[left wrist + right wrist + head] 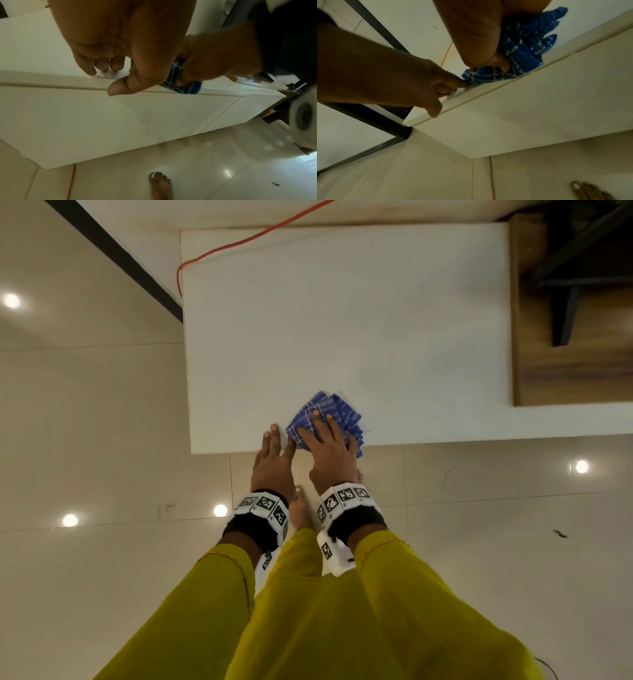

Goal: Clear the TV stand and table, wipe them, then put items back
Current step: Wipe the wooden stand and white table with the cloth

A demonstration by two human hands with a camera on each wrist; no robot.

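A folded blue cloth with thin white lines lies on the white TV stand top, close to its front edge. My right hand lies over the cloth, fingers spread on top. In the right wrist view its thumb is tucked into the blue cloth at the edge. My left hand is just left of it, fingers resting on the stand's front edge. They touch a small white scrap, and the thumb hangs free below the edge. The blue cloth overhangs the edge slightly.
An orange cable runs across the stand's back left corner and down to the floor. At the right is a wooden section with a dark TV leg. My bare foot stands on glossy tiles below the stand.
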